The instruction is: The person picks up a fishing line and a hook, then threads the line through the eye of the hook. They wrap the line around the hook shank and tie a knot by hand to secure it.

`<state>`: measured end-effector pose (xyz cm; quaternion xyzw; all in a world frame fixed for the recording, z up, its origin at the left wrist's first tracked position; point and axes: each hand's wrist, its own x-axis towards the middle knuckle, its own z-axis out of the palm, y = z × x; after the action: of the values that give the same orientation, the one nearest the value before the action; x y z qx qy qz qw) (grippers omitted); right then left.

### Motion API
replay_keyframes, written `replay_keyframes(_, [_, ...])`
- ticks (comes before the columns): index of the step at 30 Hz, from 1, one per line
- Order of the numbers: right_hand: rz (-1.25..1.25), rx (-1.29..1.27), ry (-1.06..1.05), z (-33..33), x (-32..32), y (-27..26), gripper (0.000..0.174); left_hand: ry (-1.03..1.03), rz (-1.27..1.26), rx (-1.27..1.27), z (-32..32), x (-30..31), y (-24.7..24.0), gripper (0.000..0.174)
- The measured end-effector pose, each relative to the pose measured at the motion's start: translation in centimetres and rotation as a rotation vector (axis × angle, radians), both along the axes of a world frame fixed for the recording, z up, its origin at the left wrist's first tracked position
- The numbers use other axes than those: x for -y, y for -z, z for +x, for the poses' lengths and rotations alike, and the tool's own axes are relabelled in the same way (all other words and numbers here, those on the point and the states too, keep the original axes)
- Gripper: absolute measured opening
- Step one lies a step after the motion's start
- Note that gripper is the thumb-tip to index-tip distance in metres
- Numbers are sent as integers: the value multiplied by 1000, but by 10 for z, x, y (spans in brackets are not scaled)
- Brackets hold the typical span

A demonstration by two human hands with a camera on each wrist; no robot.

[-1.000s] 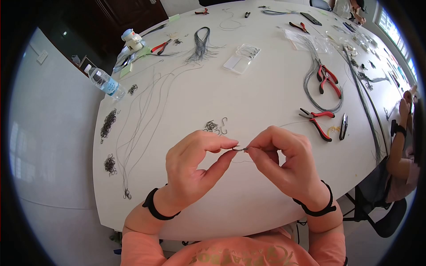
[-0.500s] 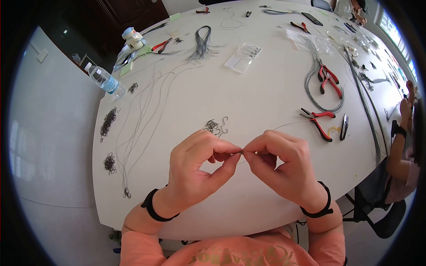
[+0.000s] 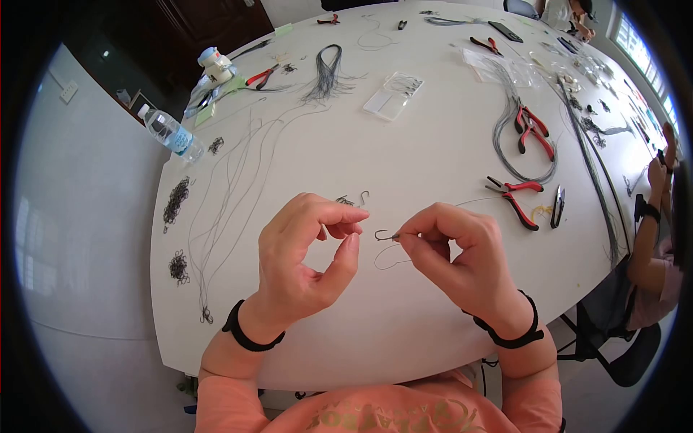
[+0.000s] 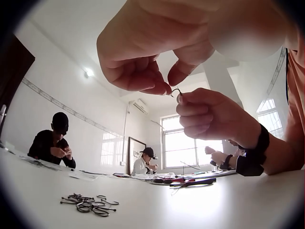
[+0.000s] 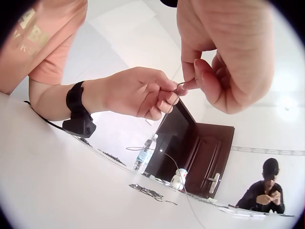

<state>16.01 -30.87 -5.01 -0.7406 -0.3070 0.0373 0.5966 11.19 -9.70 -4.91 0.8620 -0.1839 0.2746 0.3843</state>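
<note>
A dark fishing hook [image 3: 380, 235] is pinched at its shank end between the thumb and index finger of my right hand [image 3: 462, 263]. Its bend points left, out of the fingertips. Thin line [image 3: 382, 268] loops below that hand, and another stretch runs off toward the pliers. My left hand [image 3: 299, 252] is held just left of the hook, thumb and fingers parted with nothing between them. Seen from the left wrist, its fingertips are close to the hook's bend. Behind the left fingers lies a small pile of hooks [image 4: 90, 205], partly hidden in the head view.
Red-handled pliers [image 3: 523, 206] and black snips [image 3: 559, 207] lie to the right, with a coil of line [image 3: 498, 137] beyond. Along the left edge are hook piles [image 3: 175, 200], long strands [image 3: 229, 187] and a water bottle [image 3: 173, 133]. A clear plastic box [image 3: 393, 96] lies farther back.
Earlier both hands' fingertips met at the hook. Now my left hand has let go and drawn away left, leaving the hook showing in my right fingers, with a line loop below.
</note>
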Motion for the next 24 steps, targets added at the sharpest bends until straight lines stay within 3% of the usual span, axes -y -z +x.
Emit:
replay_keyframes(5, [17, -45, -22, 0, 0, 1, 3, 51, 70, 112, 1, 5, 2, 28])
replay_keyframes(7, [11, -109, -41, 2, 2, 3, 5, 55, 250, 231, 2, 1, 4, 30])
replay_keyframes(13, [43, -318, -55, 4, 1, 1, 11, 7, 381, 242, 3, -4, 0, 31])
replay_keyframes(24, [-25, -370, -62, 6, 0, 3, 17, 23, 275, 167, 2, 8, 5, 27])
